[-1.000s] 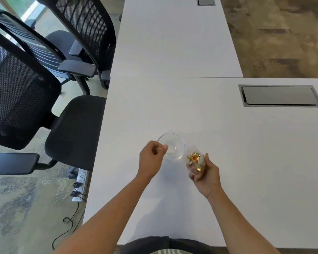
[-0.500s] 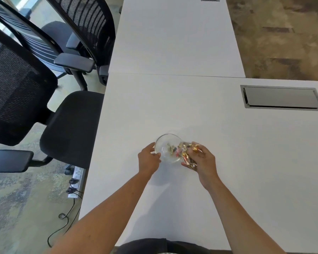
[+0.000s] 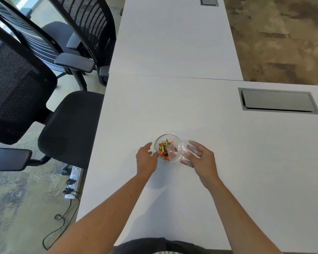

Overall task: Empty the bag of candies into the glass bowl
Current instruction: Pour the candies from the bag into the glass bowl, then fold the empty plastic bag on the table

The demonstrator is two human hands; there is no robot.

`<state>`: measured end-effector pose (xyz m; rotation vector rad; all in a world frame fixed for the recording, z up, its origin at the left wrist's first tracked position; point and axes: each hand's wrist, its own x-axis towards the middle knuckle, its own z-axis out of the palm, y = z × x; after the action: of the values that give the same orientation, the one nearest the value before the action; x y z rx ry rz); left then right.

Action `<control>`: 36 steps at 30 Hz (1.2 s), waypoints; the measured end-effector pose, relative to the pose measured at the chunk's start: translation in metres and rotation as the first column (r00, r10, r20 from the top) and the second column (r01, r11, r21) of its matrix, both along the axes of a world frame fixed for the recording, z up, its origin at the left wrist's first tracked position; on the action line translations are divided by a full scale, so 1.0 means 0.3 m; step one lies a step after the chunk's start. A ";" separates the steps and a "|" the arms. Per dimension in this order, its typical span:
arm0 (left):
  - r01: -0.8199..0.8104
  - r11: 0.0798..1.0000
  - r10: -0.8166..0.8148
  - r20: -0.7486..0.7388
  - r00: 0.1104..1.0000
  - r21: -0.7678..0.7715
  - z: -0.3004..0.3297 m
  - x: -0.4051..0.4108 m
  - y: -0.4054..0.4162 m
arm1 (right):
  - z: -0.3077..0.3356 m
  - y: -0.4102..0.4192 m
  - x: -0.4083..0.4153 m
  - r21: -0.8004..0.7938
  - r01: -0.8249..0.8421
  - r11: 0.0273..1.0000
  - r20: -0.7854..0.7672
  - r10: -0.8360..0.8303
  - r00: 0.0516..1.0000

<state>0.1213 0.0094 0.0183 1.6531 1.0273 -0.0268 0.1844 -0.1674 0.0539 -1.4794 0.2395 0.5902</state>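
Observation:
The small glass bowl (image 3: 174, 139) stands on the white table (image 3: 191, 198) in front of me. Gold and orange wrapped candies (image 3: 164, 148) fill its left half. The clear plastic bag (image 3: 181, 149) looks nearly empty; it lies over the bowl's right rim, with its mouth inside the bowl. My right hand (image 3: 200, 158) is to the right of the bowl, its spread fingers and thumb loosely on the bag's far end. My left hand (image 3: 147, 159) cups the bowl's left side, fingertips touching the glass.
Black mesh office chairs (image 3: 44, 114) stand close along the table's left edge. A grey cable hatch (image 3: 277, 101) is set into the tabletop at the far right. A power strip (image 3: 73, 178) and cords lie on the floor at the left.
The candies have gone from the bag into the bowl. My right hand, closed around the full bag before, now has spread fingers on the flattened bag. My left hand's hold on the bowl has loosened.

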 end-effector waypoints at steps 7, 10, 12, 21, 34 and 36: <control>-0.007 1.000 0.007 0.119 0.993 -0.002 0.015 -0.135 -0.091 | 0.010 -0.075 -0.108 0.137 0.141 0.980 -0.138 -0.122 0.983; 0.100 0.963 -0.099 0.018 0.995 -0.251 0.015 -0.189 -0.110 | -0.003 -0.090 -0.158 0.200 0.147 0.969 -0.196 -0.107 0.975; 0.114 0.878 -0.131 -0.003 0.991 -0.464 0.026 -0.207 -0.108 | -0.010 -0.101 -0.186 0.215 0.122 0.969 -0.215 -0.075 0.974; 0.065 0.913 -0.014 0.129 0.992 -0.403 0.074 -0.249 -0.064 | -0.027 -0.134 -0.263 0.206 0.021 0.978 -0.259 0.034 0.965; 0.208 0.975 -0.190 0.183 0.965 -0.083 0.140 -0.298 -0.056 | -0.018 -0.171 -0.350 0.195 0.006 0.981 -0.299 0.054 0.953; 0.228 0.972 -0.215 0.180 0.960 -0.054 0.147 -0.303 -0.053 | -0.006 -0.170 -0.348 0.119 -0.038 0.992 -0.249 0.067 0.966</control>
<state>0.0305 -0.0064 0.0624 1.6640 0.6987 -0.0685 0.0801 -0.2185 0.0521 -1.3029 0.3605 0.8241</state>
